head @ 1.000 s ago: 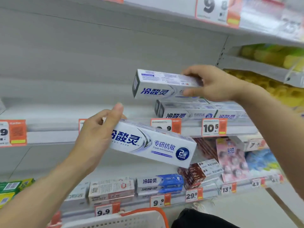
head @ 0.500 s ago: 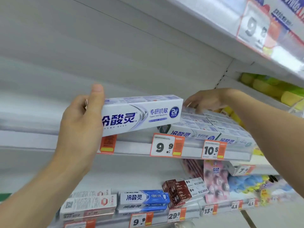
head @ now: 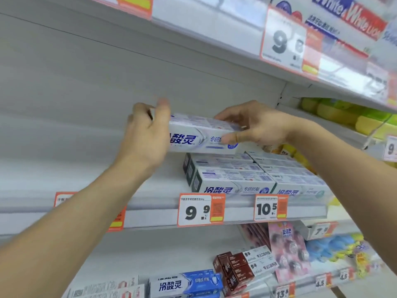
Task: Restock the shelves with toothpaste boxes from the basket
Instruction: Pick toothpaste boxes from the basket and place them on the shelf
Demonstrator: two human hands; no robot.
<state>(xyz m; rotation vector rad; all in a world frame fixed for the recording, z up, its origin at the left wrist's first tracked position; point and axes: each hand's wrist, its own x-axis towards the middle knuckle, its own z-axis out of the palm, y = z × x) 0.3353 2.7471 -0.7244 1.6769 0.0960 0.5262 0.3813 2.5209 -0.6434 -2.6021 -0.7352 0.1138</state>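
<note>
A white toothpaste box [head: 202, 134] with blue lettering is held level just above the stack of matching boxes [head: 232, 179] on the middle shelf [head: 150, 206]. My left hand [head: 146, 136] grips its left end, thumb up over the top. My right hand [head: 255, 125] holds its right end, thumb on the front face and fingers over the top. A second row of similar boxes [head: 298, 181] lies to the right of the stack. The basket is out of view.
The shelf's left part is bare. Price tags 9.9 [head: 200, 209] and 10.5 [head: 270, 207] hang on the shelf edge. The lower shelf carries blue-white boxes [head: 184, 284], brown boxes [head: 236, 269] and a pink pack [head: 287, 250]. An upper shelf edge [head: 214, 33] overhangs.
My left hand has carried the box up and right to just over the stack. My right hand left the stacked boxes and took hold of the box's right end.
</note>
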